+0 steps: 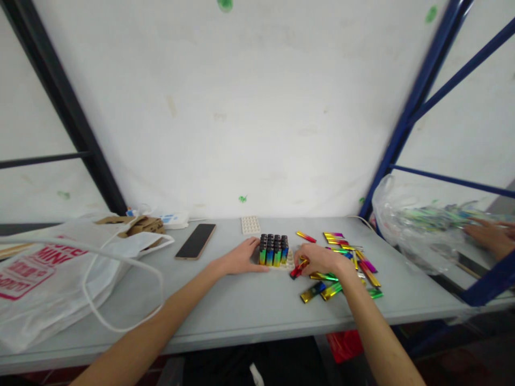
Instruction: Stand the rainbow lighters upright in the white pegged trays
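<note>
A white tray (pixel 288 265) on the grey table (pixel 241 305) holds several upright rainbow-coloured lighters (pixel 273 250) with black tops. My left hand (pixel 240 258) rests flat against the tray's left side, fingers stretched out. My right hand (pixel 321 260) sits just right of the tray, closed in a pinch on a red lighter (pixel 296 271). Several loose shiny lighters (pixel 350 268) in gold, green, red and purple lie scattered under and right of that hand.
A second, bare white tray (pixel 250 224) lies behind the filled one. A phone (pixel 196 241) lies face up to the left, beside a white plastic bag (pixel 52 279) and brown cardboard (pixel 132 225). At right, another person's hand (pixel 488 237) reaches into a clear bag (pixel 406 225) past a blue frame (pixel 406 118).
</note>
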Demonstrator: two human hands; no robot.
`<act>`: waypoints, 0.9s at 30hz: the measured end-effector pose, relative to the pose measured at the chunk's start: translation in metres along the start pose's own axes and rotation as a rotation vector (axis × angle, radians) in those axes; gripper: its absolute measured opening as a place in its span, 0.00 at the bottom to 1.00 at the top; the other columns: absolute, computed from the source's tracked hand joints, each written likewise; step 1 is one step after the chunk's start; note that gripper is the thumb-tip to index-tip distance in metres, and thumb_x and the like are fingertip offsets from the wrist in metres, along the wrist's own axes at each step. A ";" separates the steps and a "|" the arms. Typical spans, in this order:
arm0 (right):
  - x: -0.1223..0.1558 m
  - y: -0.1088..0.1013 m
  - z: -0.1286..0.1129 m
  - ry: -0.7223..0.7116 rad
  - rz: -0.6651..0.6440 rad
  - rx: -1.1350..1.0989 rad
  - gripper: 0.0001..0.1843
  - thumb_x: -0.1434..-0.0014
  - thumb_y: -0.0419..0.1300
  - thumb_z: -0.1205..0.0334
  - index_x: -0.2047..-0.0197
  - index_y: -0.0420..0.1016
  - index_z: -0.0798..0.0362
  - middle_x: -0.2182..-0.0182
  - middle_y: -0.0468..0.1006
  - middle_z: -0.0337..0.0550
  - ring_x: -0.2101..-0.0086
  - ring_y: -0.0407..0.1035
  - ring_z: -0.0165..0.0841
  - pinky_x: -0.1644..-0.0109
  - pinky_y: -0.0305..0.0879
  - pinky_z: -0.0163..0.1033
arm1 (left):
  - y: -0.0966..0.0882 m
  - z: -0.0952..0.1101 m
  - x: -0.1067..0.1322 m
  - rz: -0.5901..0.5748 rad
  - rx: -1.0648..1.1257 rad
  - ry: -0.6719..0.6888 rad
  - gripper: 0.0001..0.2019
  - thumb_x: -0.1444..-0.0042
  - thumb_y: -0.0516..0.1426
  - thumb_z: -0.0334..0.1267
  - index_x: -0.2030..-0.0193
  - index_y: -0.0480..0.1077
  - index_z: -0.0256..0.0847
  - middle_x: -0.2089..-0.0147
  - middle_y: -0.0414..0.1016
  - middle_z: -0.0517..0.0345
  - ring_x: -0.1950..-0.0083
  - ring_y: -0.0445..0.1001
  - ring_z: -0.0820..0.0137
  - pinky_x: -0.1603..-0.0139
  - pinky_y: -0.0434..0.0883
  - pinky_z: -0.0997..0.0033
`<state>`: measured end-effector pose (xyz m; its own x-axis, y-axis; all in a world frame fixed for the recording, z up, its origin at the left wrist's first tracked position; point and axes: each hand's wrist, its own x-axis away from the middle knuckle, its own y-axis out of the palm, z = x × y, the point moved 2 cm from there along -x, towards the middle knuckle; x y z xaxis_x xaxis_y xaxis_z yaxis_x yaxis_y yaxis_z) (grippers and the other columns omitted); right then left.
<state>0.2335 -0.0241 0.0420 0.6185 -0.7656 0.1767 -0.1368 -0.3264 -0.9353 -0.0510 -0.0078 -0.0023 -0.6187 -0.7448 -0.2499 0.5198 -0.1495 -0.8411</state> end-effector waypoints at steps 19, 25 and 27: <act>0.012 -0.025 -0.014 -0.204 0.356 -0.645 0.20 0.35 0.63 0.48 0.47 0.67 0.51 0.63 0.82 0.41 0.61 0.78 0.36 0.53 0.73 0.42 | -0.003 0.005 0.001 0.008 0.064 0.007 0.38 0.49 0.71 0.59 0.37 0.69 0.40 0.38 0.72 0.43 0.36 0.70 0.46 0.31 0.66 0.46; 0.002 -0.022 -0.021 -0.238 0.456 -0.877 0.17 0.34 0.60 0.48 0.51 0.67 0.51 0.57 0.77 0.42 0.66 0.76 0.31 0.58 0.74 0.40 | -0.003 0.004 0.001 0.004 0.049 0.015 0.40 0.48 0.70 0.59 0.35 0.68 0.39 0.37 0.71 0.42 0.36 0.70 0.46 0.31 0.66 0.45; 0.001 -0.022 -0.024 -0.238 0.491 -0.989 0.15 0.35 0.61 0.49 0.53 0.65 0.49 0.59 0.76 0.39 0.73 0.68 0.25 0.68 0.67 0.34 | -0.003 0.004 0.001 0.008 0.051 0.017 0.40 0.48 0.70 0.60 0.35 0.68 0.40 0.37 0.71 0.43 0.36 0.70 0.46 0.31 0.66 0.45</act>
<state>0.2183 -0.0307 0.0699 0.4461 -0.8415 -0.3047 -0.8929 -0.3955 -0.2151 -0.0510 -0.0110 0.0015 -0.6238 -0.7352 -0.2651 0.5538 -0.1765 -0.8137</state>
